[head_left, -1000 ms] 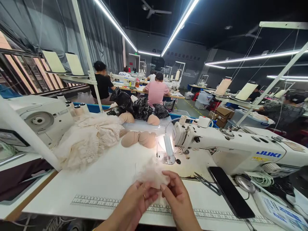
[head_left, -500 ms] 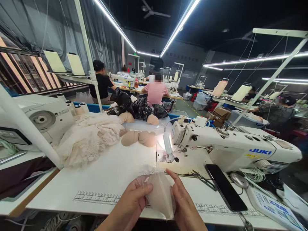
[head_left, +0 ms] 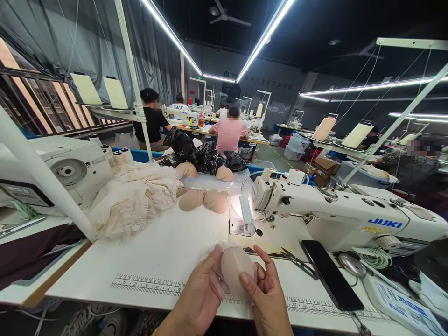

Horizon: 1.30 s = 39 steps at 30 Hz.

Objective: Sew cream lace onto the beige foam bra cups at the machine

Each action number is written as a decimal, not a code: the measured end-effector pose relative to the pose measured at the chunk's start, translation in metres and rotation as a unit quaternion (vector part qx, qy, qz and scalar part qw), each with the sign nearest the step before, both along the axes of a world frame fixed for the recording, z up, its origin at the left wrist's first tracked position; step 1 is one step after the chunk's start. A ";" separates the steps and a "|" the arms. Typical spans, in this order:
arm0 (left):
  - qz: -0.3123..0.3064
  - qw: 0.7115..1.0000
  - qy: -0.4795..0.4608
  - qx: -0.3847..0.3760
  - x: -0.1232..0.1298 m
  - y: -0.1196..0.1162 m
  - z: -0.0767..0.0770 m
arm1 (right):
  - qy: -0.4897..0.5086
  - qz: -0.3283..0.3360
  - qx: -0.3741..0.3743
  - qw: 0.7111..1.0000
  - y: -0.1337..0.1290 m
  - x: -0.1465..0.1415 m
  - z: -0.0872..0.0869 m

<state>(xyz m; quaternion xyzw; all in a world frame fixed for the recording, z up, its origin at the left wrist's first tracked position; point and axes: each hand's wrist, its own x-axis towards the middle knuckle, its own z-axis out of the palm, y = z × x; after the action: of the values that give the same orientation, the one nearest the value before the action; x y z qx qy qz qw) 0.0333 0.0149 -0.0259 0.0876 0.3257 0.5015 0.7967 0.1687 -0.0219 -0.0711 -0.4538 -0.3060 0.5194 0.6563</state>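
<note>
Two hands in the head view, both busy on one beige pad (head_left: 234, 268), cup-shaped, held up in front of the person near the counter's front edge! Left hand (head_left: 199, 294): fingers gripping the pad's left side, thumb upright along it, pale sheer fabric (head_left: 217, 280) gathered there. Right hand (head_left: 268, 294): thumb pressed flat on the front, gripping the right side, index finger lifted free of it. Whether the pad touches the white counter (head_left: 157, 254) below, I cannot tell; it covers the middle of a printed ruler (head_left: 147, 283).

Just beyond, a lit lamp (head_left: 247, 210) shines beside the head of the big white sewing machine (head_left: 332, 210), which stretches away to the right. Between that machine and the right hand lie dark scissors (head_left: 299, 263), and just beside them a black phone (head_left: 332, 275), screen dark, lying at a slant.

Over on the left, a heap of cream lace (head_left: 135, 200) spreads across the counter, and more beige pads (head_left: 203, 199) overlap in a row just to its right. Black plastic bags (head_left: 206, 156) bunch up behind those. Further off, one person in a pink top (head_left: 229, 133) and another in black (head_left: 150, 119) sit at their own places.
</note>
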 end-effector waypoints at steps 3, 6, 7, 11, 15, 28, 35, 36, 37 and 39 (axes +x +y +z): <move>-0.045 0.999 -0.002 0.031 0.003 -0.002 0.001 | 0.002 0.015 0.004 1.000 -0.003 0.001 -0.001; -0.047 0.998 0.021 0.043 0.004 -0.002 0.004 | -0.007 0.049 0.015 0.999 -0.007 0.003 0.001; -0.045 0.998 0.025 0.043 0.004 -0.002 0.006 | -0.011 0.062 0.019 0.998 -0.007 0.005 0.003; -0.046 0.998 0.017 0.030 0.006 -0.004 0.010 | 0.052 0.113 0.001 0.992 -0.005 0.008 0.015; -0.039 0.998 0.011 0.041 0.007 -0.005 0.008 | 0.121 0.108 -0.029 0.986 0.000 0.011 0.019; -0.046 0.995 0.053 0.077 0.008 0.002 0.008 | 0.102 0.022 -0.031 0.994 0.002 0.009 0.011; -0.043 0.994 0.052 0.086 0.009 0.004 0.003 | 0.089 0.010 -0.028 0.996 0.003 0.009 0.010; -0.049 0.993 0.057 0.088 0.010 0.004 0.003 | 0.085 0.008 -0.027 0.996 0.004 0.009 0.009; -0.055 0.992 0.065 0.090 0.010 0.004 0.003 | 0.081 0.007 -0.026 0.996 0.004 0.008 0.008; -0.066 0.990 0.078 0.092 0.012 0.006 0.003 | 0.073 0.009 -0.024 0.997 0.004 0.008 0.004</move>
<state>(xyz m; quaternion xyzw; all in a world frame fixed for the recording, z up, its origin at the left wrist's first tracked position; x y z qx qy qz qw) 0.0454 0.0214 -0.0226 0.2210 0.3331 0.4676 0.7884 0.1763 -0.0184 -0.0675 -0.4278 -0.2490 0.5643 0.6607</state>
